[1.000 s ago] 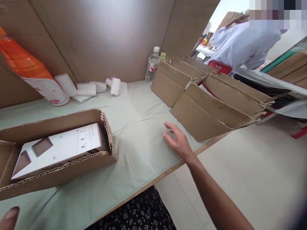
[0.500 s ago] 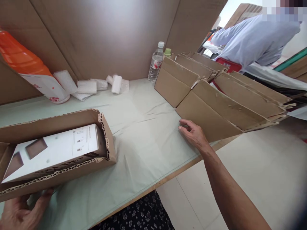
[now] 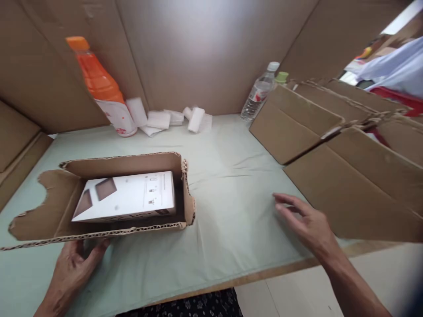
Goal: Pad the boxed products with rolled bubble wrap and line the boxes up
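Left hand (image 3: 71,270), fingers loosely spread, presses the near wall of the open carton (image 3: 127,200) at the table's (image 3: 228,246) front-left edge, gripping nothing; a white box (image 3: 127,197) lies flat inside. Right hand (image 3: 307,224) hovers open, empty, beside the leaning flat cartons (image 3: 357,185) at the right edge; a careless brush could likely topple that stack.

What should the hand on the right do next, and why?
Probably close on the near edge of the flat brown cardboard box. The right hand hovers open beside it, holding nothing, while the left hand steadies the open brown cardboard carton with the white box inside.
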Available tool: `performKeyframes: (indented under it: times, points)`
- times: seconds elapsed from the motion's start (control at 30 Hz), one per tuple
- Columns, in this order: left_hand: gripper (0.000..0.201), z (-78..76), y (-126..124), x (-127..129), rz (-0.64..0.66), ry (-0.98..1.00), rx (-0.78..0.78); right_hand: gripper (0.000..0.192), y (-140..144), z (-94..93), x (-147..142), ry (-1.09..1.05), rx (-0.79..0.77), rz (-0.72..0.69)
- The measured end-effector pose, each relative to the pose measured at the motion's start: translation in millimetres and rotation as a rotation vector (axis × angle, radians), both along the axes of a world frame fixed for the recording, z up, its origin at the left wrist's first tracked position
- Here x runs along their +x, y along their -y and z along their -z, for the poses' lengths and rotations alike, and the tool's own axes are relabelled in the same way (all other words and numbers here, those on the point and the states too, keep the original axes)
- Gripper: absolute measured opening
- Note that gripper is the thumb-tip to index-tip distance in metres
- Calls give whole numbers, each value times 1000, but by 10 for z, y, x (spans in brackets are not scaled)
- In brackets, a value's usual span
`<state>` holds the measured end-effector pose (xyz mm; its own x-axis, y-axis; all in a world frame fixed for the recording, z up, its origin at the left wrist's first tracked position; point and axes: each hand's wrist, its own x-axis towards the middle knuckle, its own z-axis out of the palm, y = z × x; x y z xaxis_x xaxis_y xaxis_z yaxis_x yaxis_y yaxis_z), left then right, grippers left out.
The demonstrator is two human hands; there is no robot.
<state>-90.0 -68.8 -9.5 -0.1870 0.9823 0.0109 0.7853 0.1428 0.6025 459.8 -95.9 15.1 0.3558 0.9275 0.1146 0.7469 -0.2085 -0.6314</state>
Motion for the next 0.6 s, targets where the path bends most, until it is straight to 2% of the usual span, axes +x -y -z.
performKeyframes:
  times: [0.07, 0.17, 0.2, 0.27, 0.4, 0.5, 0.6]
  points:
    - [53, -71, -35, 108, -8, 84, -1, 42, -75, -23, -477, -101, -37, -256]
    - [54, -72, -67, 213, -20, 162, -3, 54, -219, -62, -1214, -232, -109, -613]
    - [52, -61, -81, 232, -15, 181, -13, 60, -280, -77, -1410, -258, -106, -710]
    - [50, -50, -141, 261, -6, 219, -28, 69, -427, -110, -1686, -295, -82, -814]
    - [56, -82, -428, 370, -22, 306, 33, 72, -788, -151, -1842, -348, -77, -739]
    - [62, -87, -695, 483, 0, 315, 52, 67, -1075, -102, -1753, -383, -71, -717]
    - [59, -29, -844, 545, 16, 259, 98, 49, -1396, 12, -1540, -434, -24, -666]
